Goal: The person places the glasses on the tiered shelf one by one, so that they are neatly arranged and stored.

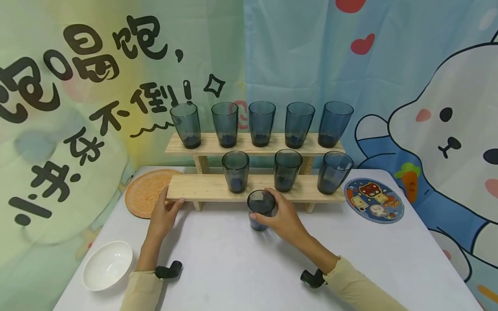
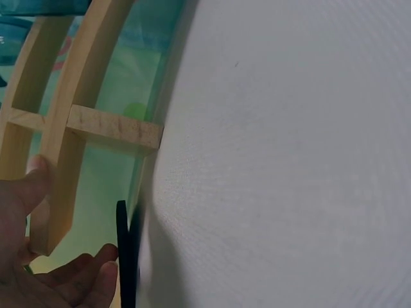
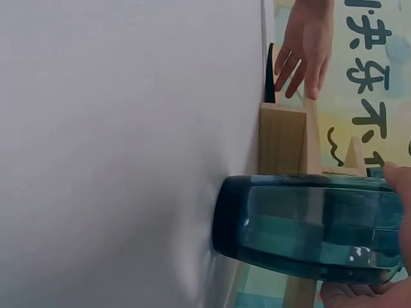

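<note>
My right hand holds an upright blue-tinted drinking glass by its sides, in front of the two-tier wooden shelf. In the right wrist view the glass has its base close to the white tabletop; whether they touch I cannot tell. At the left end of the lower tier, my left hand grips the board's corner, thumb on the front edge. Three similar glasses stand on the lower tier, its left part bare. Several more glasses line the upper tier.
A round orange mat lies behind the left hand. To the shelf's right is a round blue cartoon mat. A white bowl sits at the table's left edge. Printed cloth hangs behind the shelf.
</note>
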Action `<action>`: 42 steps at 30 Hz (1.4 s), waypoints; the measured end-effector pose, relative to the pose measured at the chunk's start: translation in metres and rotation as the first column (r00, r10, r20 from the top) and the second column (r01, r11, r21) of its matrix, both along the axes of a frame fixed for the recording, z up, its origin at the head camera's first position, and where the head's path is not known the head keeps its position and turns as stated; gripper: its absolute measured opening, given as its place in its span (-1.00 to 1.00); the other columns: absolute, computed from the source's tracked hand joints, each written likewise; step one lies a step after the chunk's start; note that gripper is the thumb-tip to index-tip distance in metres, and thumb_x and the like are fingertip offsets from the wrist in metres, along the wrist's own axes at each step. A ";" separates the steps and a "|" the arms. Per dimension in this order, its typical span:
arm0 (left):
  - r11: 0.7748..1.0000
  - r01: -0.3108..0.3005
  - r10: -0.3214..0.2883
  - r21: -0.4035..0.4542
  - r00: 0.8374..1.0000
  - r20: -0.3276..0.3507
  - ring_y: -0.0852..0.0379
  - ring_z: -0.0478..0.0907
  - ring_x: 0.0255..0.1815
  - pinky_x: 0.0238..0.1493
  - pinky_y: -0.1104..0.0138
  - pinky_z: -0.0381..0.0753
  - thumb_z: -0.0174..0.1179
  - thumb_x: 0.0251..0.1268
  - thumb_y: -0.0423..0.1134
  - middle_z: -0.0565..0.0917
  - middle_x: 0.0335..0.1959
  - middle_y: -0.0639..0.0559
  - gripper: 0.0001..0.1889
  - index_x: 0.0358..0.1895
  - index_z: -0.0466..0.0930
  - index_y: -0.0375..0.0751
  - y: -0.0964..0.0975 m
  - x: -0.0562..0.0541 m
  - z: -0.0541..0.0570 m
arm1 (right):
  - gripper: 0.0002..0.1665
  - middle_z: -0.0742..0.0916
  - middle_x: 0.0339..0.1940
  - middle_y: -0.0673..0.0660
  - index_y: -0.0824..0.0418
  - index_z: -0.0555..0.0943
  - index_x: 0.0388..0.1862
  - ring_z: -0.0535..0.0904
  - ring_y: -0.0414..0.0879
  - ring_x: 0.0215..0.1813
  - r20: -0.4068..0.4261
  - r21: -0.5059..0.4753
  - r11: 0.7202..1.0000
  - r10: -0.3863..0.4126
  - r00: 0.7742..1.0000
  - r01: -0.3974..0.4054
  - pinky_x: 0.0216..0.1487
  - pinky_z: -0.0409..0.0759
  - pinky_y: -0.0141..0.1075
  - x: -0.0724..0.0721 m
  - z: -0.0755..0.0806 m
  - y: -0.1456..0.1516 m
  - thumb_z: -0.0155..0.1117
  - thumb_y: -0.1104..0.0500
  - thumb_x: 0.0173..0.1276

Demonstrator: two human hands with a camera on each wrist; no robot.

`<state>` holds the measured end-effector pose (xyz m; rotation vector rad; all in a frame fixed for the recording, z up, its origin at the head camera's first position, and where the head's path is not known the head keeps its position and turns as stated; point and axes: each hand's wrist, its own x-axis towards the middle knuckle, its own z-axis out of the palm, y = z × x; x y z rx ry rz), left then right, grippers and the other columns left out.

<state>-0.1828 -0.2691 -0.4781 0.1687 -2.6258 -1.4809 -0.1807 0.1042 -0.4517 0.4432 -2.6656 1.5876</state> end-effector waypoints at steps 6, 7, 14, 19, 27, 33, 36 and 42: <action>1.000 0.000 0.000 0.003 1.000 -0.015 -0.41 0.46 0.46 0.42 -0.14 0.51 0.11 0.69 -0.05 0.20 0.63 -0.40 -0.18 0.74 -0.15 -0.20 -0.002 -0.002 -0.002 | 0.12 0.55 0.49 0.22 0.12 0.35 0.61 0.54 0.19 0.43 -0.007 -0.004 1.000 -0.007 1.000 0.007 0.35 0.58 0.17 -0.002 -0.004 0.000 0.65 -0.23 0.20; 1.000 0.001 -0.001 0.002 1.000 -0.017 -0.41 0.46 0.46 0.41 -0.14 0.52 0.11 0.69 -0.06 0.21 0.63 -0.40 -0.18 0.74 -0.14 -0.20 -0.003 -0.002 -0.003 | 0.12 0.56 0.48 0.22 0.12 0.35 0.61 0.55 0.18 0.42 -0.009 0.002 1.000 -0.008 1.000 0.008 0.35 0.58 0.17 -0.002 -0.004 0.000 0.65 -0.24 0.20; 1.000 0.002 -0.002 0.002 1.000 -0.011 -0.40 0.46 0.46 0.42 -0.13 0.51 0.10 0.69 -0.08 0.20 0.63 -0.42 -0.19 0.74 -0.15 -0.22 -0.002 -0.003 -0.002 | 0.11 0.63 0.42 0.23 0.16 0.37 0.60 0.62 0.17 0.35 -0.031 0.033 0.999 0.001 1.000 0.000 0.29 0.64 0.15 -0.002 0.001 0.000 0.67 -0.20 0.19; 1.000 0.003 -0.003 0.005 1.000 -0.006 -0.41 0.45 0.47 0.44 -0.13 0.50 0.09 0.70 -0.10 0.19 0.63 -0.43 -0.19 0.73 -0.16 -0.25 -0.001 -0.002 -0.001 | 0.10 0.61 0.45 0.21 0.17 0.40 0.58 0.61 0.15 0.38 -0.019 0.040 0.999 0.007 1.000 -0.007 0.30 0.64 0.12 -0.002 0.008 -0.001 0.69 -0.18 0.18; 1.000 0.007 -0.007 0.014 1.000 -0.013 -0.42 0.46 0.46 0.42 -0.14 0.51 0.10 0.69 -0.09 0.21 0.62 -0.43 -0.19 0.73 -0.16 -0.25 -0.003 -0.003 -0.002 | 0.16 0.59 0.49 0.15 0.19 0.38 0.61 0.57 0.07 0.44 0.025 0.027 0.998 0.057 0.998 -0.058 0.32 0.64 0.03 0.004 0.027 -0.017 0.70 -0.20 0.15; 1.000 0.002 -0.002 0.005 1.000 -0.016 -0.43 0.46 0.45 0.42 -0.14 0.52 0.11 0.69 -0.09 0.22 0.61 -0.44 -0.19 0.73 -0.15 -0.26 -0.002 -0.002 -0.001 | 0.10 0.62 0.42 0.11 0.18 0.41 0.58 0.65 -0.01 0.30 0.004 -0.043 0.991 0.128 0.992 -0.127 0.19 0.72 -0.06 0.007 0.047 -0.042 0.72 -0.12 0.15; 1.000 -0.005 0.005 0.005 1.000 -0.007 -0.43 0.45 0.46 0.43 -0.14 0.51 0.11 0.69 -0.09 0.19 0.63 -0.45 -0.18 0.73 -0.16 -0.25 -0.001 -0.002 -0.001 | 0.07 0.64 0.37 0.10 0.19 0.42 0.57 0.67 -0.02 0.26 -0.013 -0.081 0.982 0.170 0.985 -0.171 0.15 0.73 -0.10 0.007 0.056 -0.058 0.72 -0.07 0.17; 1.000 -0.011 0.011 0.005 1.000 0.001 -0.43 0.45 0.46 0.42 -0.14 0.51 0.11 0.69 -0.09 0.19 0.63 -0.45 -0.18 0.74 -0.16 -0.24 0.000 -0.002 -0.001 | 0.01 0.66 0.34 0.13 0.21 0.43 0.55 0.66 0.00 0.29 -0.064 -0.089 0.973 0.209 0.976 -0.214 0.19 0.71 -0.13 0.001 0.076 -0.092 0.69 -0.05 0.22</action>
